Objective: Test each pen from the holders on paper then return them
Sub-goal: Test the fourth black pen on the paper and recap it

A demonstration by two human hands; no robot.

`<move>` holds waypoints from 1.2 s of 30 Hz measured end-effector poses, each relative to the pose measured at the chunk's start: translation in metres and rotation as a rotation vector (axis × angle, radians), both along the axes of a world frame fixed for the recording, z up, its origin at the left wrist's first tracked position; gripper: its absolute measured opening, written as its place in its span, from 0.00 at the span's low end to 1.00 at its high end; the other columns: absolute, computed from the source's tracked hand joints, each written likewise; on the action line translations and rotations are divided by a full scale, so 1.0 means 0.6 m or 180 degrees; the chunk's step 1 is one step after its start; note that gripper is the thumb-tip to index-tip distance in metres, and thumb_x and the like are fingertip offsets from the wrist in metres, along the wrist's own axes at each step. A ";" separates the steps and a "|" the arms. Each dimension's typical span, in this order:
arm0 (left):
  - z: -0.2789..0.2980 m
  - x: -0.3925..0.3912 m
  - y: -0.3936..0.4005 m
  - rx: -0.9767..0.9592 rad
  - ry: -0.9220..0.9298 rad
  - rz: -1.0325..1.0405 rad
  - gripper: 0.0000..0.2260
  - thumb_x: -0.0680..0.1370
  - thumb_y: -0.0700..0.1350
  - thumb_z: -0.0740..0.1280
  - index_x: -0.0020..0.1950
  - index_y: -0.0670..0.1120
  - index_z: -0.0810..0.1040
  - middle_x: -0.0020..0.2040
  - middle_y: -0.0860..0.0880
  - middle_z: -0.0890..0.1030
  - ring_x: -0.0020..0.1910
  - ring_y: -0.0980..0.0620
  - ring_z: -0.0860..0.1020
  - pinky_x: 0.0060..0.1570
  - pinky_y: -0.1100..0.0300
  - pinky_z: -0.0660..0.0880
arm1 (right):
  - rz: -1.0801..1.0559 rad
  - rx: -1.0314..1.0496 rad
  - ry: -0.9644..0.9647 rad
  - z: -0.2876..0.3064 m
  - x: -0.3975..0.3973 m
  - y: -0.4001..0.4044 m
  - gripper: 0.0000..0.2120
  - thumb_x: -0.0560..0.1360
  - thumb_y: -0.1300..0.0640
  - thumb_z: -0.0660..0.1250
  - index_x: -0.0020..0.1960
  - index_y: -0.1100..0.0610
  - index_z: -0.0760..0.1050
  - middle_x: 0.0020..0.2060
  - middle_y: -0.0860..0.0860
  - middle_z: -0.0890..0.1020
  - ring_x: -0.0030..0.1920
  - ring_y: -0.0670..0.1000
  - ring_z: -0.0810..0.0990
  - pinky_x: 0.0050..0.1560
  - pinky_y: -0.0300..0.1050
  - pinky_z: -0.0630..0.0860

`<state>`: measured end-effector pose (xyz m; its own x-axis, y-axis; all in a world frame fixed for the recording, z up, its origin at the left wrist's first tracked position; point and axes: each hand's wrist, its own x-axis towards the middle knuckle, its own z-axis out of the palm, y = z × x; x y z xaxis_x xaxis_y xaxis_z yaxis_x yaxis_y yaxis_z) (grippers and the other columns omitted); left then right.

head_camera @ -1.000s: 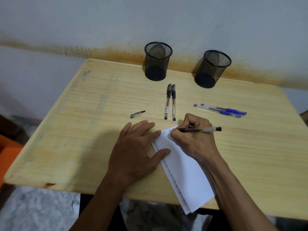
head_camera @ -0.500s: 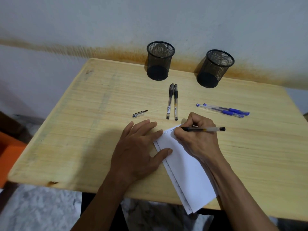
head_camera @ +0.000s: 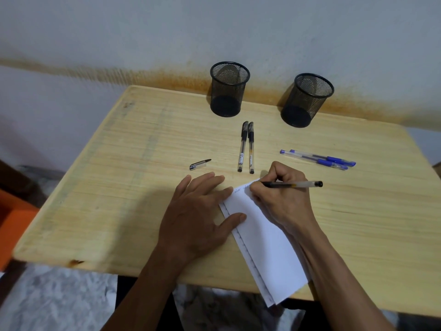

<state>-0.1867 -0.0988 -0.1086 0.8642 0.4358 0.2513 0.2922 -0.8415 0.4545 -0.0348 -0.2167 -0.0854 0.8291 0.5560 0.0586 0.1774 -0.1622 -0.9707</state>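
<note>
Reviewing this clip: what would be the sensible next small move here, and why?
Probably lift the pen off the paper and reach the left hand for the loose cap. The right hand grips the uncapped pen, a short scribble already shows, and both mesh holders look empty.

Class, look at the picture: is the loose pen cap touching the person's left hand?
Apart. The head view shows bare wooden table between the pen cap and the fingertips of the left hand, which lies flat nearer the camera.
</note>
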 end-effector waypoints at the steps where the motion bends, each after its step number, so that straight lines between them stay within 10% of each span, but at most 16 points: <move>1: 0.000 0.001 0.000 0.0000 -0.0011 0.0003 0.28 0.72 0.69 0.62 0.63 0.53 0.80 0.69 0.52 0.76 0.71 0.51 0.70 0.72 0.42 0.62 | 0.0028 0.0254 0.0315 0.001 0.004 0.000 0.12 0.67 0.76 0.68 0.34 0.70 0.65 0.24 0.62 0.75 0.25 0.54 0.74 0.30 0.47 0.71; 15: -0.002 0.002 -0.002 0.0063 -0.0302 0.0060 0.27 0.70 0.69 0.66 0.59 0.53 0.84 0.64 0.53 0.80 0.66 0.52 0.75 0.67 0.46 0.68 | -0.0187 0.1846 0.2280 0.029 0.036 -0.034 0.19 0.78 0.75 0.62 0.31 0.59 0.70 0.29 0.55 0.81 0.27 0.46 0.78 0.27 0.32 0.75; 22: 0.022 0.001 -0.012 -0.0724 -0.0794 0.0424 0.16 0.73 0.56 0.74 0.57 0.50 0.84 0.57 0.60 0.80 0.61 0.59 0.76 0.60 0.58 0.76 | -0.0049 0.1481 0.1920 0.028 0.031 -0.042 0.19 0.76 0.75 0.66 0.30 0.59 0.75 0.29 0.59 0.79 0.28 0.49 0.77 0.27 0.37 0.74; 29: 0.056 0.035 0.048 0.0230 -0.0077 0.1250 0.10 0.79 0.46 0.67 0.57 0.45 0.83 0.57 0.46 0.82 0.60 0.40 0.76 0.56 0.49 0.71 | 0.0149 0.1008 0.1269 0.032 0.013 -0.041 0.09 0.72 0.73 0.73 0.37 0.65 0.77 0.36 0.67 0.82 0.34 0.59 0.80 0.37 0.51 0.79; 36: 0.051 0.035 0.045 0.0442 -0.0032 0.1057 0.04 0.78 0.45 0.69 0.45 0.49 0.84 0.47 0.51 0.82 0.49 0.43 0.78 0.46 0.52 0.71 | 0.0210 0.1014 0.1345 0.045 0.007 -0.042 0.05 0.71 0.70 0.76 0.46 0.66 0.82 0.39 0.59 0.85 0.41 0.55 0.83 0.41 0.46 0.82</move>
<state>-0.1655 -0.0719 -0.0780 0.6785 0.6535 0.3356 0.5561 -0.7554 0.3467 -0.0304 -0.2416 -0.0585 0.7808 0.6169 -0.0983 -0.2398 0.1507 -0.9591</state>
